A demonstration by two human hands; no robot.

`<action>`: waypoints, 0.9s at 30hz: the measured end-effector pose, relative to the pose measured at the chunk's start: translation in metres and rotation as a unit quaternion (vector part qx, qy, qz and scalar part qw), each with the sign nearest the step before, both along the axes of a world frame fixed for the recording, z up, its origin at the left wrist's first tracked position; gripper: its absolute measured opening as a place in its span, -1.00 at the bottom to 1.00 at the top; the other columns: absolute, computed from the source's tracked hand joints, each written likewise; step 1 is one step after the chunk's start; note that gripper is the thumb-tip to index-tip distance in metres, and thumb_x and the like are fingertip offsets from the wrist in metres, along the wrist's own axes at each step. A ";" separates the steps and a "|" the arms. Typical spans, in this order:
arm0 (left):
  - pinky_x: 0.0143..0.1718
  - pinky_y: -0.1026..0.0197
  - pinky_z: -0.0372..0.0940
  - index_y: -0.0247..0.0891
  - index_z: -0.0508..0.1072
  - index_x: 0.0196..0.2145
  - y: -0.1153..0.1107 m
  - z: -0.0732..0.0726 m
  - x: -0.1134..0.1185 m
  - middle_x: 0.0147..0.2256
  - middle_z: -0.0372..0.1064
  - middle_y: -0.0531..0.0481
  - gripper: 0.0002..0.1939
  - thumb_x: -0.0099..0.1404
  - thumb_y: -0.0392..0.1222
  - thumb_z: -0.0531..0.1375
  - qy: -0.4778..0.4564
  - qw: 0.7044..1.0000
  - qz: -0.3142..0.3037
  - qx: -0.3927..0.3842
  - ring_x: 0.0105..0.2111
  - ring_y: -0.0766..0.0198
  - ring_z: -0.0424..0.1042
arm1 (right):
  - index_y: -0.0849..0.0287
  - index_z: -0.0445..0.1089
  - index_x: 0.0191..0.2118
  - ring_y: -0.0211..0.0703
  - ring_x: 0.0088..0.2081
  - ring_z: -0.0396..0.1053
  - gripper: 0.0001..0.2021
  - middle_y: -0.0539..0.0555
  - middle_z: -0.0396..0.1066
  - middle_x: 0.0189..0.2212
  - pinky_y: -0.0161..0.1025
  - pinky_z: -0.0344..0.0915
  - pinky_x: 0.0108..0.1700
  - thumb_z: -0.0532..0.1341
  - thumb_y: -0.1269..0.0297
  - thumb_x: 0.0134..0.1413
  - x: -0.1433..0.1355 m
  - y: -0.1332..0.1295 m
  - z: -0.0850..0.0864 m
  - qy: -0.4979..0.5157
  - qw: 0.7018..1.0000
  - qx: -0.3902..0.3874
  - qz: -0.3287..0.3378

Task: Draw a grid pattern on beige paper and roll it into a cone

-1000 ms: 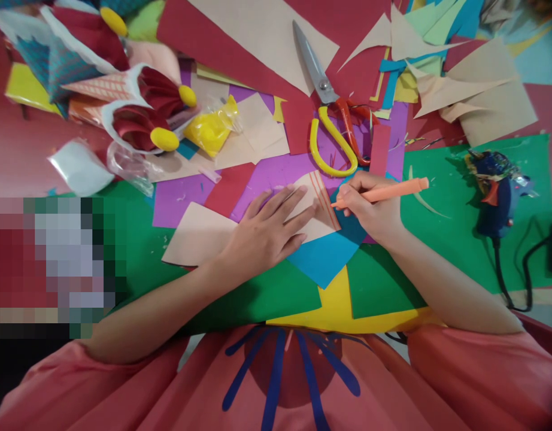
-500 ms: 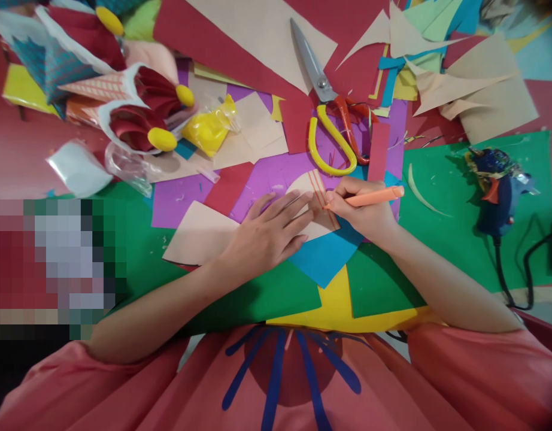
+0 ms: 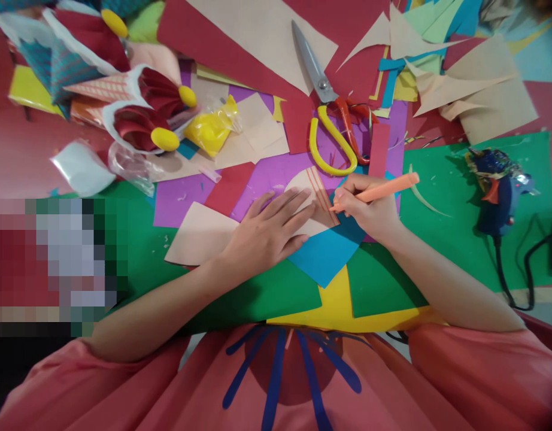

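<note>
My left hand (image 3: 269,230) lies flat with fingers spread, pressing on a cream sheet (image 3: 309,224) cut with a curved edge. Orange stripes run along that sheet's right end. In my right hand (image 3: 368,206) is an orange marker (image 3: 388,187), gripped near its tip, which points at the striped end. Whether the tip touches the sheet I cannot tell. A second cream piece (image 3: 202,233) shows to the left of my left hand, and part of the cream sheet is hidden under my fingers. Below the sheet lies a blue sheet (image 3: 327,257).
Large scissors (image 3: 332,114) lie partly open beyond my hands. A glue gun (image 3: 498,194) with a cord rests on the right. Decorated paper cones (image 3: 109,87) stand at the far left, near a yellow plastic packet (image 3: 211,131). Cream offcuts (image 3: 487,84) are heaped at the back right.
My right hand and the marker have shifted slightly right and away from the stripes, and the marker tilts up a little more. My left hand stays in place on the sheet.
</note>
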State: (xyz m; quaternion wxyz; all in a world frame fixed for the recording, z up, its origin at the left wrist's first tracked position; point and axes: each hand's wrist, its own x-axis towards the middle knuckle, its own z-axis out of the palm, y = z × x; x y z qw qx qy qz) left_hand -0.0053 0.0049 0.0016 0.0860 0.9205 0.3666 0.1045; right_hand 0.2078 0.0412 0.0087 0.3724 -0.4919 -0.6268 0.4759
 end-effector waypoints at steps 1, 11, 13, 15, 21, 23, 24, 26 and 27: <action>0.22 -0.03 0.10 -0.28 0.22 0.22 0.000 0.000 0.000 0.24 0.20 -0.22 -0.53 0.46 -0.03 -0.06 -0.003 1.000 0.008 -0.003 0.25 0.05 0.20 | 0.13 0.07 -0.67 -0.37 -0.62 0.19 -0.66 -0.09 0.17 -0.72 -0.36 0.12 -0.57 0.17 0.34 0.03 0.000 0.000 0.000 -0.001 1.000 0.003 -0.004; 0.19 -0.11 0.12 -0.20 0.30 0.17 -0.001 -0.001 -0.001 0.26 0.14 -0.28 -0.56 0.44 -0.01 -0.03 0.001 1.000 -0.002 0.005 0.25 -0.10 0.16 | 0.16 0.14 -0.64 -0.40 -0.62 0.11 -0.66 -0.10 0.19 -0.71 -0.36 0.07 -0.57 0.19 0.27 0.09 -0.001 -0.002 -0.001 -0.037 0.999 0.019 0.018; 0.20 -0.11 0.10 -0.19 0.29 0.17 -0.001 -0.001 -0.001 0.27 0.13 -0.27 -0.56 0.44 0.01 -0.04 0.000 1.000 -0.001 0.001 0.26 -0.08 0.15 | 0.16 0.14 -0.63 -0.40 -0.61 0.11 -0.66 -0.10 0.19 -0.69 -0.36 0.07 -0.56 0.19 0.25 0.10 0.000 -0.002 -0.002 -0.047 0.998 0.026 0.017; 0.21 -0.11 0.09 -0.19 0.29 0.18 -0.001 -0.001 -0.001 0.27 0.12 -0.27 -0.55 0.44 0.02 -0.04 0.000 1.000 0.000 -0.003 0.27 -0.07 0.13 | 0.17 0.14 -0.63 -0.41 -0.60 0.12 -0.66 -0.09 0.19 -0.68 -0.35 0.07 -0.55 0.19 0.23 0.11 0.000 -0.002 -0.003 -0.059 0.997 0.033 0.020; 0.21 -0.09 0.09 -0.18 0.29 0.16 -0.001 0.000 -0.001 0.27 0.13 -0.25 -0.57 0.44 0.02 -0.04 0.010 1.000 0.004 -0.007 0.27 -0.05 0.13 | 0.16 0.09 -0.64 -0.41 -0.61 0.08 -0.65 -0.10 0.14 -0.70 -0.35 0.03 -0.56 0.17 0.26 0.09 -0.001 -0.002 -0.002 -0.074 0.996 0.034 0.025; 0.20 -0.09 0.11 -0.20 0.30 0.14 -0.001 0.000 -0.001 0.26 0.15 -0.27 -0.57 0.44 0.01 -0.04 0.010 1.000 0.003 0.006 0.25 -0.07 0.16 | 0.15 0.06 -0.65 -0.41 -0.62 0.06 -0.65 -0.11 0.10 -0.72 -0.35 0.00 -0.57 0.17 0.29 0.07 -0.002 -0.002 0.000 -0.075 0.996 0.030 0.025; 0.19 -0.09 0.12 -0.21 0.31 0.14 -0.001 0.000 -0.001 0.25 0.16 -0.27 -0.58 0.44 0.01 -0.04 0.010 1.000 0.002 0.011 0.24 -0.08 0.18 | 0.15 0.05 -0.66 -0.41 -0.63 0.06 -0.65 -0.11 0.09 -0.72 -0.35 -0.02 -0.58 0.17 0.29 0.06 -0.002 -0.002 0.001 -0.075 0.996 0.027 0.028; 0.18 -0.09 0.12 -0.22 0.31 0.14 -0.001 -0.001 -0.001 0.24 0.17 -0.28 -0.57 0.44 0.01 -0.04 0.006 1.000 0.001 0.014 0.24 -0.08 0.18 | 0.15 0.04 -0.67 -0.41 -0.63 0.05 -0.64 -0.11 0.08 -0.73 -0.35 -0.03 -0.59 0.16 0.30 0.05 -0.001 -0.002 0.002 -0.075 0.996 0.020 0.037; 0.19 -0.09 0.12 -0.21 0.31 0.14 -0.001 -0.001 -0.001 0.25 0.16 -0.27 -0.57 0.44 0.01 -0.04 0.006 1.000 0.002 0.011 0.24 -0.08 0.18 | 0.15 0.05 -0.67 -0.41 -0.63 0.06 -0.65 -0.10 0.09 -0.72 -0.35 -0.02 -0.59 0.16 0.31 0.04 -0.001 -0.002 0.002 -0.071 0.997 0.013 0.041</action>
